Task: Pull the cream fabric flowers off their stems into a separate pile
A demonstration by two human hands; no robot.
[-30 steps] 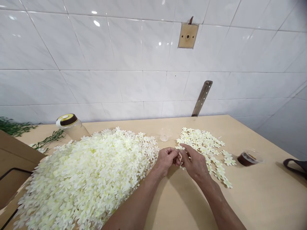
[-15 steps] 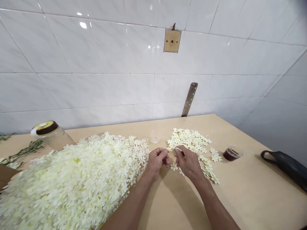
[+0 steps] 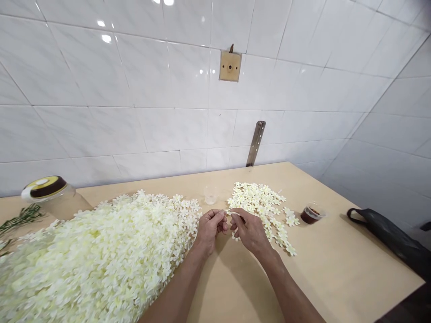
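My left hand [image 3: 210, 229] is closed in a pinch, thumb against the forefinger, above the wooden table [image 3: 235, 287]. Facing it almost fingertip to fingertip, my right hand [image 3: 249, 229] also pinches. A tiny pale bit shows at the fingertips between them, too small to make out. Just behind and right of my right hand lies a small spread of pale yellow-white artificial flowers [image 3: 257, 197]. A much larger heap of the same white flowers [image 3: 111, 251] covers the table to the left of my left hand.
Behind my hands stands a small clear cup [image 3: 211, 194]. A cup of dark liquid [image 3: 312, 213] and a black pouch with a loop [image 3: 387, 233] are on the right. A lidded jar [image 3: 54, 195] and green stems [image 3: 22, 218] are at left. A metal strip [image 3: 256, 143] leans against the tiled wall.
The view has swung slightly right, so everything sits further left. My right hand has drawn closer to my left; the pale bit earlier seen at its fingers is now mostly hidden.
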